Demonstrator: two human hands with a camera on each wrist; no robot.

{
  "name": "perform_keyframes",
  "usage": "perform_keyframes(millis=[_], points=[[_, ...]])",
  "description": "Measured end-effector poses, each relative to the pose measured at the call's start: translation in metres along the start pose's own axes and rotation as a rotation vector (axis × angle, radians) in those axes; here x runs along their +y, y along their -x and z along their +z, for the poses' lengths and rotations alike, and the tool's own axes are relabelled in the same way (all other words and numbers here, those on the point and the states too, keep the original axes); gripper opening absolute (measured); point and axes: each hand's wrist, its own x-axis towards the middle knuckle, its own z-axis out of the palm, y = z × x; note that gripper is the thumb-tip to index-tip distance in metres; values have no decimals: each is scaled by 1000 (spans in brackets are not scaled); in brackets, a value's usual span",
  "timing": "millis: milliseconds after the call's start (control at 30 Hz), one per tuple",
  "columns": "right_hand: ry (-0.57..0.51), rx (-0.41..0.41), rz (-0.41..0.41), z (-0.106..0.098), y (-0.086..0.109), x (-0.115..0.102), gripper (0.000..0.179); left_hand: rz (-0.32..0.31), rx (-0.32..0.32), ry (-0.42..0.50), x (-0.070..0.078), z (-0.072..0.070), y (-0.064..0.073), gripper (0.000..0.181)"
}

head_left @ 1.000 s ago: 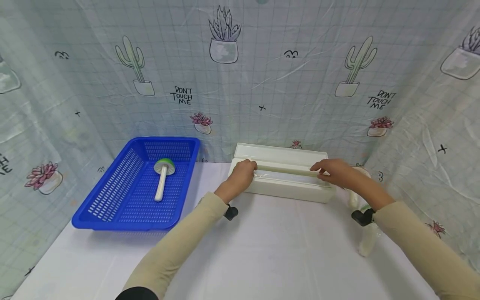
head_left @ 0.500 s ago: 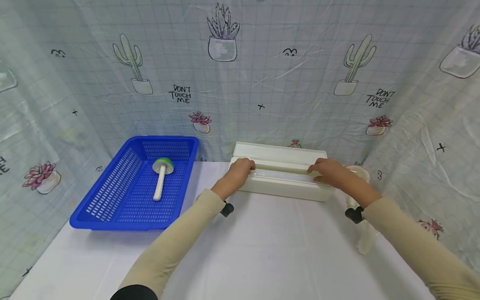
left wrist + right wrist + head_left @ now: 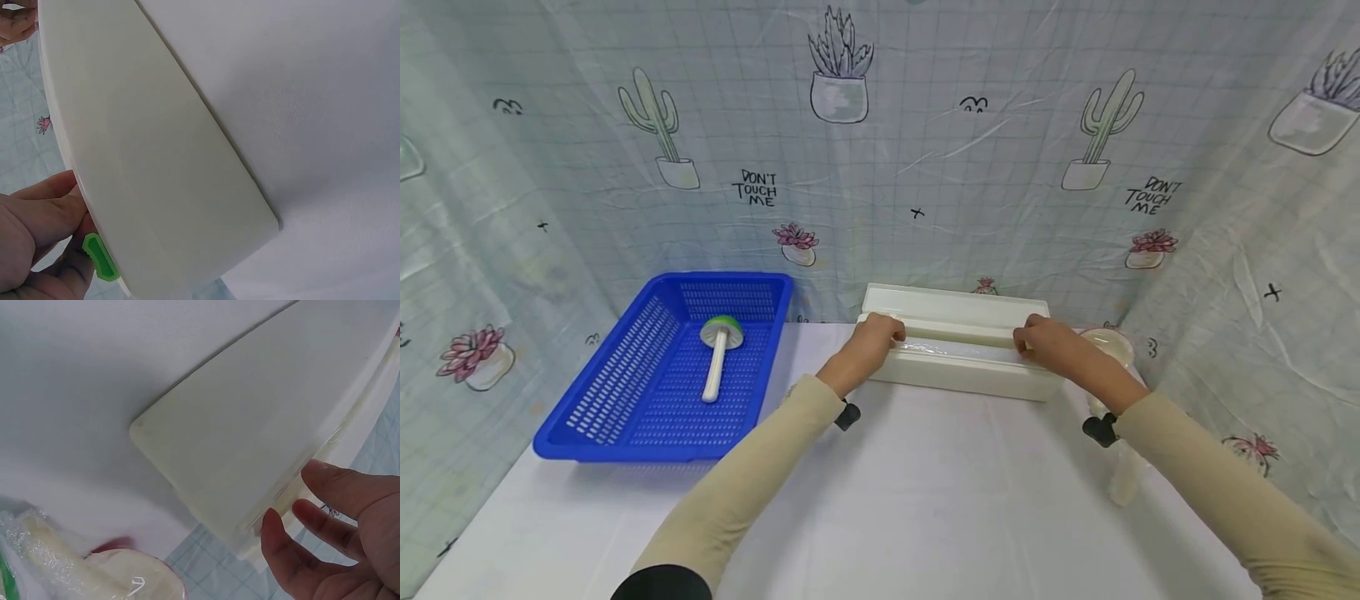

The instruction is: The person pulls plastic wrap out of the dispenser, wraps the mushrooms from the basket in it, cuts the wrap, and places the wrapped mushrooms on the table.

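Observation:
A long white plastic wrap dispenser [image 3: 966, 377] lies at the back of the table, its lid [image 3: 955, 304] raised behind it. Clear plastic wrap [image 3: 958, 348] shows along its top. At the dispenser's left end, my left hand [image 3: 871, 346] brings thumb and forefinger together at the wrap's edge, beside a green slider [image 3: 100, 257]. My right hand [image 3: 1051, 343] is over the other end. In the right wrist view its thumb [image 3: 328, 478] and fingertips reach the dispenser's top edge, spread apart with a gap between them.
A blue basket [image 3: 553, 442] stands at left, holding a white-handled brush [image 3: 721, 350] with a round green-topped head. Right of the dispenser, partly under my right forearm, lie a round pale item [image 3: 134, 575] and a pale rod-shaped item [image 3: 47, 559] in clear wrap. A patterned curtain [image 3: 880, 167] hangs behind.
My right hand has shifted slightly left and inward, its fingertips coming down to the dispenser's top edge. The left hand stays at the other end. The head view has moved slightly.

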Motion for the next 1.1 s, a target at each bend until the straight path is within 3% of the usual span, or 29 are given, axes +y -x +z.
perform_keyframes(millis=[167,433,733,1000,1100], points=[[-25,-17,21,-1,1,3,15,9,22,-133,1,0,-2,14],[-58,32,0,-1,2,4,18,31,32,-180,-9,-2,0,16],[-157,8,67,-9,5,8,6,99,10,-235,-10,0,-7,10],[-239,22,96,-9,4,11,5,175,77,-346,-10,-5,-7,8],[-270,42,95,-9,4,9,6,178,94,-345,-9,-10,-5,8]])
